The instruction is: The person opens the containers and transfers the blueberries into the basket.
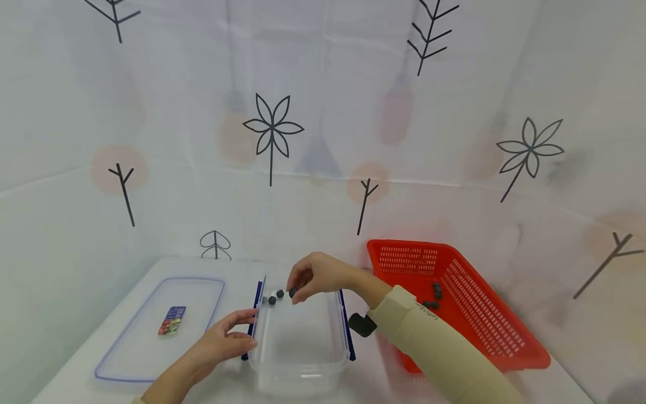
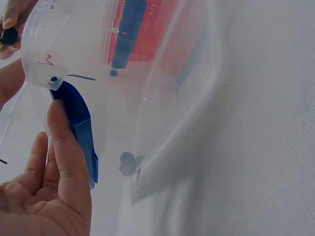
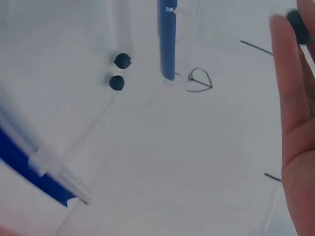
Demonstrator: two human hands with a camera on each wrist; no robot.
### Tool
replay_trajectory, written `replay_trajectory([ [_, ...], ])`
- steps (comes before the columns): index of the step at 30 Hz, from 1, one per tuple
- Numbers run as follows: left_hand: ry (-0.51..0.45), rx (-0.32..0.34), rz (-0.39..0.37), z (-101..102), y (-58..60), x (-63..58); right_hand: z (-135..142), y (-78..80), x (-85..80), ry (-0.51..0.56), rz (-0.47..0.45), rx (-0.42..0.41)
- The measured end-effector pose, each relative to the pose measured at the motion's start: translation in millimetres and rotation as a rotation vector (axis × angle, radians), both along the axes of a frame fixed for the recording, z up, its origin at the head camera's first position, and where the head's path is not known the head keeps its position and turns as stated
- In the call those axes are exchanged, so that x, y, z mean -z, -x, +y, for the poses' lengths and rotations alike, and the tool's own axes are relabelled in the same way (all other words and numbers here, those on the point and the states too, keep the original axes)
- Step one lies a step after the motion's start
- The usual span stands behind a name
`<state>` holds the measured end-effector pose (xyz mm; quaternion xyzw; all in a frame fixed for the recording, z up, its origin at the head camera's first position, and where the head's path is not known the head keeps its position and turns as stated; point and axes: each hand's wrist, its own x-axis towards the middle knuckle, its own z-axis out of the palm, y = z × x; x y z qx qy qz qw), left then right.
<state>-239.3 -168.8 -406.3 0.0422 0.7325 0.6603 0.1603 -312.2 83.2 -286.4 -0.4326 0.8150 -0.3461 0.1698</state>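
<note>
A clear plastic container point(image 1: 299, 342) with blue side latches stands without its lid on the white table. My left hand point(image 1: 224, 339) is at its left side, thumb and index fingertips at the rim. In the left wrist view, straight fingers point(image 2: 66, 147) touch a hanging blue latch point(image 2: 81, 123). My right hand point(image 1: 315, 278) is over the container's far end, pinching a small dark ball point(image 3: 298, 27) between thumb and fingers. Two similar dark balls point(image 3: 122, 61) lie close together in the container's far left corner.
A clear lid point(image 1: 131, 342) with a blue edge and a colourful label point(image 1: 172, 321) lies flat at left. To the right stands a red perforated basket point(image 1: 484, 320) holding several dark pieces point(image 1: 437, 290). A printed white cloth point(image 1: 323, 213) hangs behind the table.
</note>
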Motion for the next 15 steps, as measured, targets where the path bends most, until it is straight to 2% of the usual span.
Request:
replay_trajectory([
  [7,0.01,-0.007,-0.017,-2,-0.6,0.3,39,-26.1,-6.1,0.099,0.038,0.135],
  [15,-0.002,0.003,-0.013,0,-0.8,-0.6,99,-48.2,-4.3,0.116,0.164,0.335],
])
